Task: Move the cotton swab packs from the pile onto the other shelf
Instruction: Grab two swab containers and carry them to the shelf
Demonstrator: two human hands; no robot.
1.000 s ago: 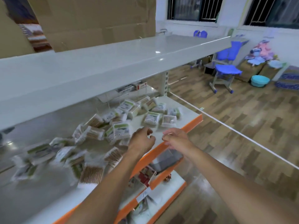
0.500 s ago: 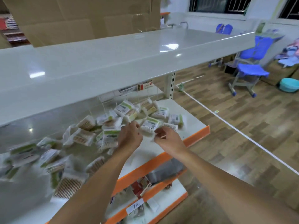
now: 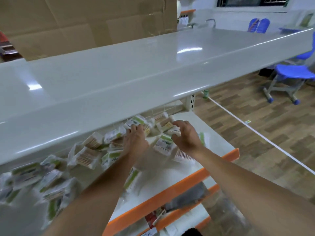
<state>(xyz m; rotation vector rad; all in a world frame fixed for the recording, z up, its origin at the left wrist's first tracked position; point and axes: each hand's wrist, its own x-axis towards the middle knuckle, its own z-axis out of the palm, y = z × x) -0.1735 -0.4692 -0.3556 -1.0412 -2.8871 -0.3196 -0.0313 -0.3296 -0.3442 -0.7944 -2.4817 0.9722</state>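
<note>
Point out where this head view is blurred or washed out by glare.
Head view: motion blur smears the plastic-wrapped cotton swab packs at lower left; ceiling-light glare streaks the glossy grey upper shelf; wide-angle distortion bows that shelf's edge; the left hand and right hand are fairly sharp.

Glossy shelf [image 3: 153,65], crinkly clear-plastic swab packs [image 3: 88,156].

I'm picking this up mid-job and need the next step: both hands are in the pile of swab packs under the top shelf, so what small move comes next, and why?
Probably close the fingers on packs and lift. The left hand and right hand reach among the cotton swab packs at the back of the pile; whether either grips one yet is unclear. The top shelf looks bare.
</note>
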